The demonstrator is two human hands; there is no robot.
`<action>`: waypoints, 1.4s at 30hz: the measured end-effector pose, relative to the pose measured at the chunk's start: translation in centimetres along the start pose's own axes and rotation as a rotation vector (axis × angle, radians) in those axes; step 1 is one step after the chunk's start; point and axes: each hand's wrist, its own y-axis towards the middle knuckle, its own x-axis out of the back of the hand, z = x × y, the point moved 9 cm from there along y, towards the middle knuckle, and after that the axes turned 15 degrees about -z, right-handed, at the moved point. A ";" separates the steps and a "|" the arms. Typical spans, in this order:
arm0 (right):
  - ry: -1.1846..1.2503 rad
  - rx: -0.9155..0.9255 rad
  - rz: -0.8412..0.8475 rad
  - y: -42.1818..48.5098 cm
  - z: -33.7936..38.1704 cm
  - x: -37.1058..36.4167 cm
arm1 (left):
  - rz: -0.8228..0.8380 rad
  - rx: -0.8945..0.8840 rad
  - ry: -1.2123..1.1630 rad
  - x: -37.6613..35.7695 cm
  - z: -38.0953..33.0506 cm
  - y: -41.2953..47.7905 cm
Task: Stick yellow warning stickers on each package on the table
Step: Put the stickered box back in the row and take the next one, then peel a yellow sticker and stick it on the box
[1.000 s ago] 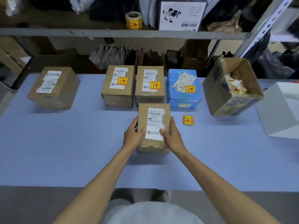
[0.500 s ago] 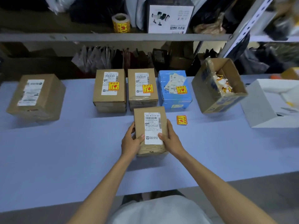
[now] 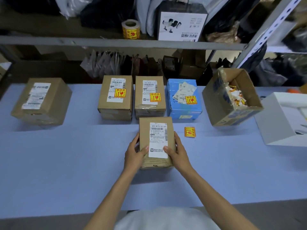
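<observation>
Two hands clasped the small brown package (image 3: 157, 141) at the middle of the counter (image 3: 66, 163). The left hand (image 3: 134, 153) and right hand (image 3: 178, 152) each curled round a long side, thumbs pressed on its white shipping label (image 3: 157, 140), the other fingers (image 3: 176, 137) wrapped along the sides. It bore no yellow mark, so the step looked like readying it for labelling. The next move probably called for the right hand to release and pinch up the loose warning sticker (image 3: 189, 132) lying just right of the package. Farther back, a row of three packages (image 3: 150, 97) already wore stickers; the large brown package (image 3: 41, 100) at far left did not.
</observation>
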 end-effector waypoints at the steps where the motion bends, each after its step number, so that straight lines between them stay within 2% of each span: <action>1: 0.017 0.007 0.003 0.1 0.0 0.0 | -0.005 0.003 -0.014 0.0 0.0 0.0; 15: 0.065 0.006 0.019 0.9 0.3 0.9 | -0.026 0.016 -0.065 0.1 -1.2 -0.3; 20: 0.159 -0.208 -0.158 3.5 -1.3 3.2 | -0.032 0.007 -0.032 0.0 -1.1 -0.4; 22: -0.004 -0.134 -0.302 5.4 -0.6 4.8 | -0.036 0.007 -0.030 0.0 -1.1 -0.3; 25: -0.447 0.061 -0.439 8.3 0.9 6.8 | -0.035 0.013 -0.020 0.1 -1.2 -0.3; 29: -0.872 0.151 -0.299 10.8 -1.2 6.4 | -0.029 0.019 -0.019 0.2 -1.1 -0.1; 32: -1.027 0.276 -0.168 10.6 -2.5 5.1 | -0.021 0.029 -0.030 0.2 -1.3 -0.1; 34: -1.047 0.348 -0.132 10.6 -2.7 4.9 | -0.025 0.032 -0.034 0.1 -1.3 0.0; 38: -0.982 0.374 -0.165 11.3 -2.1 5.9 | -0.024 0.035 -0.032 0.1 -1.0 0.1; 42: -0.665 0.344 -0.343 10.6 0.8 7.6 | -0.068 0.038 0.044 0.2 -1.4 0.0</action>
